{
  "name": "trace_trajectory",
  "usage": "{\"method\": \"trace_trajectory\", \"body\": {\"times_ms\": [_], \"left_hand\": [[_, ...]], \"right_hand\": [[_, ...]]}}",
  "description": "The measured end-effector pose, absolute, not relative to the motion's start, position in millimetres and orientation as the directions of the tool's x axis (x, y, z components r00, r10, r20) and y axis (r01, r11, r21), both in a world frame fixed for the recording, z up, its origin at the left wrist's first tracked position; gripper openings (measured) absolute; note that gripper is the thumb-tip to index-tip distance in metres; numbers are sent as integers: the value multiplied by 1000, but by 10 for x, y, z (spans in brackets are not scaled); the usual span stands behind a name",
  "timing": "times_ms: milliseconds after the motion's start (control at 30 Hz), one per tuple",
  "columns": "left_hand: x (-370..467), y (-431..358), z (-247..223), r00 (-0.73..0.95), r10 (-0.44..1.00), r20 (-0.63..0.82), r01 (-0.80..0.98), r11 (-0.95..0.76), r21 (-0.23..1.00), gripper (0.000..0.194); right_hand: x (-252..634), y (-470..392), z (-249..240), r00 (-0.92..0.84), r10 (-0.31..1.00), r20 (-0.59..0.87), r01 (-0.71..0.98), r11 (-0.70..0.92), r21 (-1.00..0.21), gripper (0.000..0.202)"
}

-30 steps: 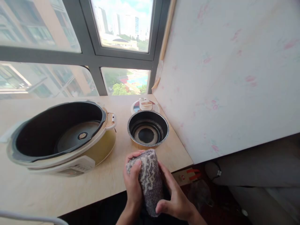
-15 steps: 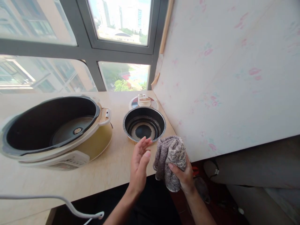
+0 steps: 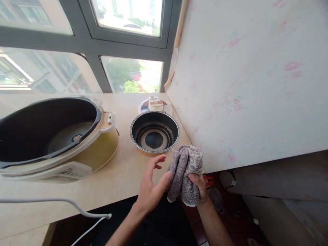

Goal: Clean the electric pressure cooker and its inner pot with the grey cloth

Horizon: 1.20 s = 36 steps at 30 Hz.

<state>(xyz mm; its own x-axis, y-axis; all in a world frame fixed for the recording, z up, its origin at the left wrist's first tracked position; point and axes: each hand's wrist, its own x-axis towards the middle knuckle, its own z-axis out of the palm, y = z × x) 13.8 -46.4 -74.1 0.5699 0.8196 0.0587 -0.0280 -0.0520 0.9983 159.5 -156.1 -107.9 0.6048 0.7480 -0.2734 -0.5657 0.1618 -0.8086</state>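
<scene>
A folded grey-brown towel (image 3: 185,174) is gripped in my right hand (image 3: 201,189), the thumb pressed on its front and the other fingers mostly hidden behind it. My left hand (image 3: 151,186) is open, its fingers apart. The left thumb reaches the towel's left edge; whether it presses on it I cannot tell. Just beyond my hands stands a round black inner pot (image 3: 154,139) with a worn ring on its bottom. Behind that pot lies a white and dark-red cooker lid (image 3: 155,104) with a handle.
A large cooker body (image 3: 102,150), uncovered and dark inside, stands at the left of the wooden tabletop (image 3: 123,174). A grey-white cable (image 3: 69,205) crosses the front left. The flowered wall (image 3: 246,85) bounds the right, and a window frame (image 3: 130,51) the back.
My left hand has moved right to the towel, its thumb now at the towel's edge. My right hand keeps hold of the towel. The whole view has shifted slightly.
</scene>
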Motion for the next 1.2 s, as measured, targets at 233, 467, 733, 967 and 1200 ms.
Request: {"method": "trace_trajectory", "body": {"times_ms": [233,467,733,967,1200], "left_hand": [[354,-757,-755,797,604,-8,22,-15,1000,88],[518,-974,-760,684,729,-17,-69,88,994,79],[582,-1031,-772,707,644,292,-128,-290,949,82],[491,-963,-697,872,444,208,-249,35,968,108],[228,-599,-608,659,749,-66,-324,361,875,44]], "right_hand": [[1543,-1595,-1182,594,750,-291,-520,82,-850,50],[1549,-1555,-1007,803,586,-108,-111,-32,-993,80],[1538,-1612,-786,688,706,-167,-135,-101,-986,58],[1647,-1616,-775,768,566,-300,-327,-55,-943,57],[1791,-1478,-730,837,470,-280,-297,-39,-954,53]]}}
